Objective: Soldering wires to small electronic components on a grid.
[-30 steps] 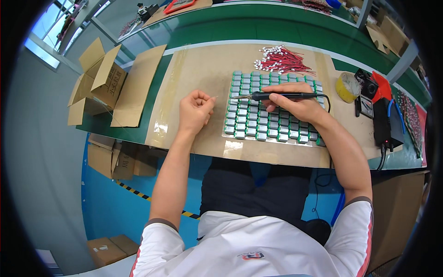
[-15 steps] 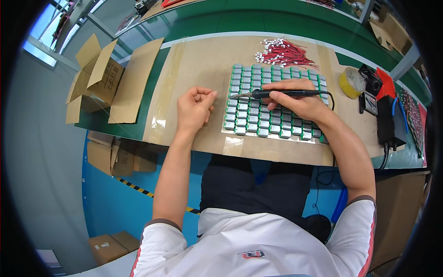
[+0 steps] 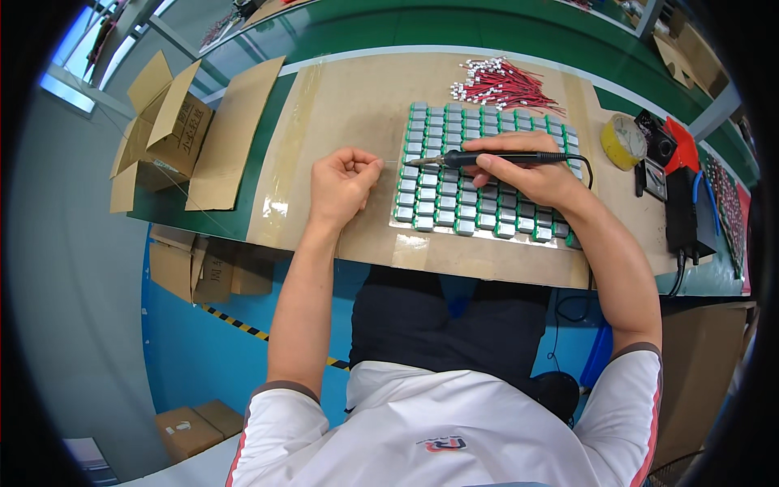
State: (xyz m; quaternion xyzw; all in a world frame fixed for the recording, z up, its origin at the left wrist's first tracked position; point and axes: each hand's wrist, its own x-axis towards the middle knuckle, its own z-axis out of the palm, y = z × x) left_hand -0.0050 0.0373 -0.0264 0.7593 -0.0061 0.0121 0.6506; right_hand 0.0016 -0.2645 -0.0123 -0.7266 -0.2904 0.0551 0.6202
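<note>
Soldering iron (image 3: 511,157): located right of centre in the frame, lying nearly level across the upper part of the module array, tip pointing left. The right hand (image 3: 542,180) grips the black handle, the thumb pressing from below and the forefinger lying along the top. The tip is positioned over the left-hand column of gray-and-green modules (image 3: 466,212); contact between tip and module cannot be determined. The modules stand in close rows right of centre, on a brown cardboard sheet (image 3: 365,93) covering the bench. The left hand (image 3: 342,187) is positioned just left of the array, fingers curled, thumb and forefinger pinched together on a thin strand (image 3: 391,161) that extends toward the iron tip and is barely resolved. A bundle of red wires (image 3: 519,88) with white connectors lies at upper centre, above the array. A yellow tape roll (image 3: 623,141) and a black box (image 3: 686,217) are located toward the right. An open carton (image 3: 172,134) stands at upper left.
</note>
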